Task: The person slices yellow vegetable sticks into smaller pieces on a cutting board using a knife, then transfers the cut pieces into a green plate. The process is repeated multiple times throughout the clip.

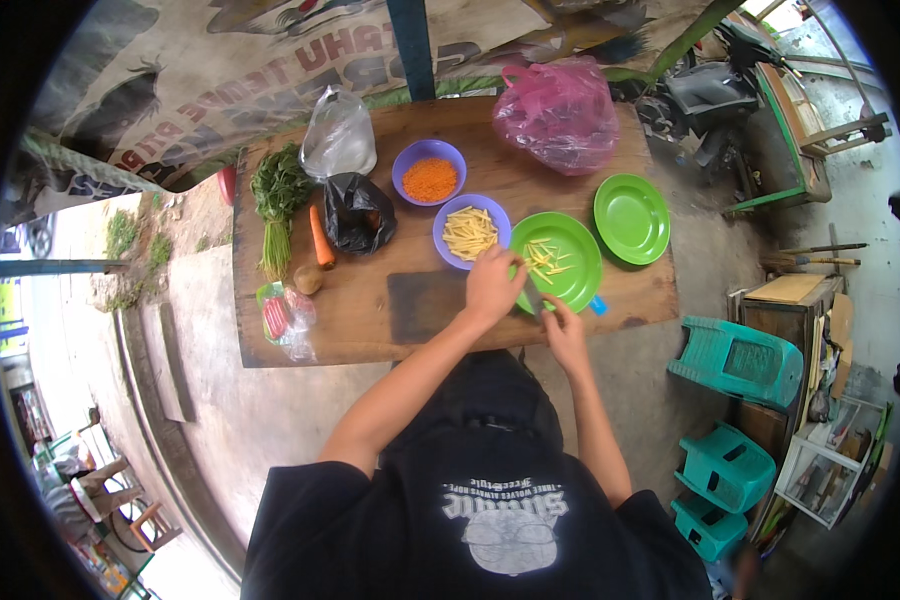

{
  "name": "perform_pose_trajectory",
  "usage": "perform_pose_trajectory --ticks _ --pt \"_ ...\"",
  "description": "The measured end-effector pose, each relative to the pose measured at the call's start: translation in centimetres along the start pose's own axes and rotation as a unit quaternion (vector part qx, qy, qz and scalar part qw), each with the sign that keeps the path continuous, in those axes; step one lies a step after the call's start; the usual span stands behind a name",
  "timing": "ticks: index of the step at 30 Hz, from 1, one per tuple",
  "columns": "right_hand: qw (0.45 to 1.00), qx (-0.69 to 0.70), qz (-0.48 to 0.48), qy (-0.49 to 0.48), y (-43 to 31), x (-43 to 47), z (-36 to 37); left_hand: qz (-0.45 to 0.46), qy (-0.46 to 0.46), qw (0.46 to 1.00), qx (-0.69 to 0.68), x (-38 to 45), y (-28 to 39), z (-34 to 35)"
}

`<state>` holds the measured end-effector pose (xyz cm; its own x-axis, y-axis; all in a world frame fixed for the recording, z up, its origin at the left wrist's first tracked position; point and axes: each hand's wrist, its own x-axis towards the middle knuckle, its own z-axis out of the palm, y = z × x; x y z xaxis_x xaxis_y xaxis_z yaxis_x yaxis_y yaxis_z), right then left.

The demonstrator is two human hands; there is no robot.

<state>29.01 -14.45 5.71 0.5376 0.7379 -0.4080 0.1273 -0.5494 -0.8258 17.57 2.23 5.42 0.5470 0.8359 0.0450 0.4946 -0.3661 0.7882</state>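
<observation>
My right hand (566, 334) grips a knife (531, 295) near the front rim of a green plate (585, 281). The grey blade points up and left towards my left hand (493, 285), whose bent fingers are at the plate's left rim. Whether those fingers pinch anything is too small to tell. Pale yellow vegetable sticks (546, 259) lie loose on the plate. More such sticks (470, 233) fill a purple bowl (504, 219) just beyond my left hand. A dark rectangular board (424, 307) lies flat on the table, partly under my left forearm.
On the wooden table (352, 300) are a purple bowl (400, 156) of shredded orange vegetable, a second green plate (631, 217), pink (559, 116), clear (339, 135) and black (356, 214) plastic bags, leafy greens (277, 195), a carrot (319, 236), a round brown vegetable (308, 280). Teal stools (742, 360) stand right.
</observation>
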Motion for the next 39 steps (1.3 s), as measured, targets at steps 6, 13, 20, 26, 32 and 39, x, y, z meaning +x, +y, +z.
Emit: perform_pose_trajectory --ticks 6,13,20,26,32,39 --pt "0.924 -0.376 -0.006 0.075 0.6 0.2 -5.2 0.05 -0.079 0.995 -0.043 3.6 0.5 3.6" --pt "0.945 -0.316 -0.026 0.087 -0.1 1.3 -3.5 -0.141 -0.236 0.934 -0.227 3.1 -2.8 -0.9" --pt "0.921 -0.384 0.009 0.06 2.2 1.2 -3.6 -0.042 -0.112 0.988 0.097 3.4 -8.9 -4.9" --pt "0.919 -0.388 0.053 0.054 0.5 -2.0 -7.0 -0.023 -0.159 0.974 0.163 4.3 -8.5 -4.2" --pt "0.945 -0.314 0.082 0.048 1.2 -1.8 -7.2 0.021 -0.149 0.983 0.101 5.7 -6.1 -1.1" --pt "0.956 -0.271 0.095 0.061 2.8 2.3 -4.8 -0.029 -0.137 0.988 0.057 6.0 -4.5 0.6"
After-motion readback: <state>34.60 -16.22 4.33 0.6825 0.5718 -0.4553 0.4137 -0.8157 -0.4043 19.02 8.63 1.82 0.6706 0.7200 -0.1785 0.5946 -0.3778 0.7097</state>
